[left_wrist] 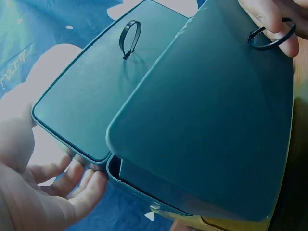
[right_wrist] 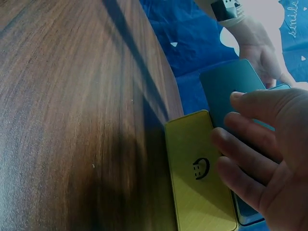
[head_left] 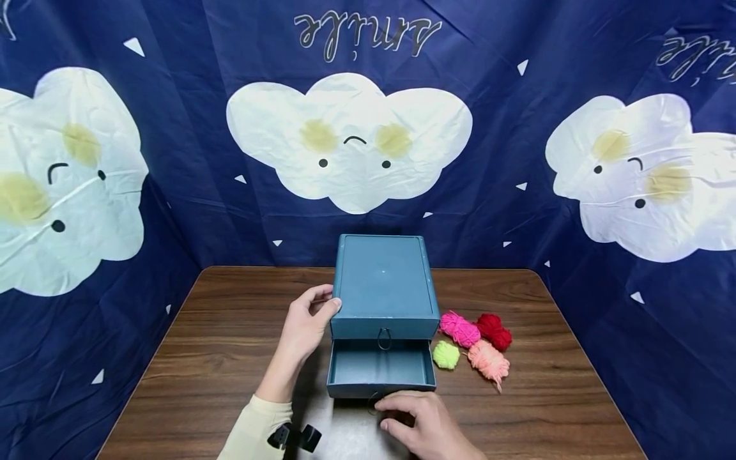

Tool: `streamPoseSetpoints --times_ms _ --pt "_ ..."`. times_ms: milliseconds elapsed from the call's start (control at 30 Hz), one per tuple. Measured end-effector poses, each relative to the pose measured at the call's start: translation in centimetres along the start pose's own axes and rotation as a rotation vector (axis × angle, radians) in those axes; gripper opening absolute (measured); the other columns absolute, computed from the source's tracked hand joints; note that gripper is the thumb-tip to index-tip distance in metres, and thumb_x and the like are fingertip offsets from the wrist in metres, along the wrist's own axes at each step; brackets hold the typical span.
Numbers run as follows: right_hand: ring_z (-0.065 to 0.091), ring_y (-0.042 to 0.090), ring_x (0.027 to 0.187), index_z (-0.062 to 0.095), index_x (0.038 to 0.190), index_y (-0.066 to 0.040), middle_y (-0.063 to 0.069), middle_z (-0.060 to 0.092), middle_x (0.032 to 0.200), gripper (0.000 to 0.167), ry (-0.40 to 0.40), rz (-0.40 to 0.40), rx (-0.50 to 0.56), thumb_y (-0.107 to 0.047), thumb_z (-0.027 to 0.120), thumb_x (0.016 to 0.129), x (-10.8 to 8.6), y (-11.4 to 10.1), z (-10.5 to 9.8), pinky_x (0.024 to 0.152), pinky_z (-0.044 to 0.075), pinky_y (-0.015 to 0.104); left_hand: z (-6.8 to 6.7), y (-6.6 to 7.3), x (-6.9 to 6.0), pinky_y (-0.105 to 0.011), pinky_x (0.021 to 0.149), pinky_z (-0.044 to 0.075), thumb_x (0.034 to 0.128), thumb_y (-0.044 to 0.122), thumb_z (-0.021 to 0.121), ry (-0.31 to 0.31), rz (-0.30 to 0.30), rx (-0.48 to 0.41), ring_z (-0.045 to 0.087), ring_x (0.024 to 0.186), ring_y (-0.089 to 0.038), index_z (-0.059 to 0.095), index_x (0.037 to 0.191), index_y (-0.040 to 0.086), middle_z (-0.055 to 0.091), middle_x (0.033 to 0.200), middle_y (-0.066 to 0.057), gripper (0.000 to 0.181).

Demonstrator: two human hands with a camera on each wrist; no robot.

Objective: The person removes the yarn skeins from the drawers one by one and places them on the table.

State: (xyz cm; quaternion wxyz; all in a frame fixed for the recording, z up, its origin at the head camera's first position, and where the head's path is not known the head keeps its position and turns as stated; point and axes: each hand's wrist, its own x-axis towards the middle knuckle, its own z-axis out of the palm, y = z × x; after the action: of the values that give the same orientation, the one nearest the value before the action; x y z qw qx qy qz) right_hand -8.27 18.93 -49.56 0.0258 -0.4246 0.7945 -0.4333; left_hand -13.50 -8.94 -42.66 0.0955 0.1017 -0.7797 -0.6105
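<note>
A blue drawer cabinet (head_left: 382, 281) stands on the table, its upper drawer front (left_wrist: 91, 96) closed. Below that, a blue drawer (head_left: 379, 367) is pulled out, and its inside holds nothing that I can see. My left hand (head_left: 307, 322) rests against the cabinet's left side, thumb at the top edge and fingers along the wall. At the front of the open drawer is my right hand (head_left: 422, 418), a finger hooked at its black ring pull (left_wrist: 272, 37). The right wrist view hides that ring behind the hand. Lower down sits a closed yellow drawer front (right_wrist: 195, 144).
Right of the cabinet lie small yarn bundles: magenta (head_left: 460, 329), dark red (head_left: 494, 331), peach (head_left: 489, 361) and lime green (head_left: 446, 355). The wooden table (head_left: 230, 345) is enclosed by a navy cloth (head_left: 500, 38) printed with clouds.
</note>
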Motion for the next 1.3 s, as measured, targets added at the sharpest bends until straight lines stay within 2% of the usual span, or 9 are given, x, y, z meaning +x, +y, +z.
streamPoseSetpoints --times_ms 67,267,400,567,667,867,1033,1300 --pt "0.071 0.004 0.102 0.076 0.113 -0.026 -0.014 0.076 0.109 0.026 0.021 0.003 -0.003 -0.012 0.078 0.091 0.1 -0.1 0.1 0.085 0.057 0.021 0.0 0.1 0.0 -0.03 0.096 0.05 0.0971 0.02 0.07 0.004 0.0 -0.006 0.061 0.117 -0.029 0.063 0.136 0.004 0.065 0.128 -0.015 0.043" --pt "0.071 0.001 0.097 0.078 0.105 -0.026 -0.016 0.076 0.102 0.018 0.056 0.031 0.009 -0.015 0.078 0.091 0.5 -0.5 0.0 0.081 0.056 0.019 0.1 0.4 -0.1 -0.03 0.097 0.049 0.0977 0.021 0.07 0.005 0.008 -0.015 0.061 0.117 -0.027 0.063 0.137 0.005 0.065 0.13 -0.016 0.043" --pt "0.07 -0.001 0.093 0.078 0.102 -0.026 -0.016 0.076 0.098 0.012 0.069 0.047 0.019 -0.019 0.077 0.093 0.6 -0.5 0.0 0.076 0.058 0.023 0.1 0.5 -0.2 -0.03 0.097 0.049 0.0976 0.022 0.07 0.003 0.004 -0.018 0.061 0.117 -0.027 0.063 0.136 0.005 0.065 0.129 -0.015 0.042" --pt "0.069 -0.002 0.091 0.076 0.101 -0.029 -0.014 0.076 0.095 0.013 0.108 0.009 0.01 -0.019 0.077 0.093 1.0 -0.5 0.0 0.075 0.058 0.026 0.1 0.5 -0.4 -0.025 0.093 0.049 0.0976 0.021 0.07 0.006 0.003 -0.021 0.06 0.116 -0.028 0.063 0.137 0.004 0.065 0.129 -0.017 0.043" --pt "0.07 -0.001 0.091 0.076 0.1 -0.029 -0.015 0.076 0.096 0.018 0.145 -0.029 -0.014 -0.015 0.079 0.09 1.4 -0.5 -0.2 0.077 0.057 0.021 0.1 0.5 -0.4 -0.021 0.091 0.048 0.0981 0.021 0.069 0.007 0.001 -0.031 0.06 0.117 -0.028 0.062 0.138 0.003 0.064 0.131 -0.017 0.044" --pt "0.072 0.002 0.09 0.076 0.096 -0.029 -0.014 0.076 0.094 0.02 0.195 -0.052 -0.059 -0.012 0.081 0.087 2.2 -0.4 -0.6 0.081 0.054 0.015 0.3 0.5 -0.3 -0.022 0.092 0.049 0.0978 0.021 0.07 0.009 -0.009 -0.038 0.06 0.118 -0.027 0.061 0.138 0.003 0.063 0.132 -0.017 0.045" --pt "0.072 0.002 0.09 0.076 0.095 -0.029 -0.015 0.076 0.094 0.024 0.205 -0.04 -0.067 -0.01 0.083 0.084 2.7 0.0 -0.8 0.082 0.054 0.015 0.3 0.4 -0.3 -0.019 0.09 0.048 0.0972 0.02 0.07 0.019 -0.009 -0.039 0.061 0.117 -0.026 0.062 0.137 0.003 0.064 0.131 -0.018 0.044" --pt "0.071 0.001 0.091 0.077 0.094 -0.031 -0.018 0.075 0.093 0.023 0.176 0.039 -0.068 -0.012 0.084 0.084 3.5 0.8 -1.0 0.081 0.055 0.018 0.2 0.6 -0.3 -0.022 0.091 0.049 0.0974 0.022 0.07 0.027 -0.019 -0.019 0.062 0.114 -0.023 0.064 0.136 0.006 0.065 0.129 -0.015 0.043"
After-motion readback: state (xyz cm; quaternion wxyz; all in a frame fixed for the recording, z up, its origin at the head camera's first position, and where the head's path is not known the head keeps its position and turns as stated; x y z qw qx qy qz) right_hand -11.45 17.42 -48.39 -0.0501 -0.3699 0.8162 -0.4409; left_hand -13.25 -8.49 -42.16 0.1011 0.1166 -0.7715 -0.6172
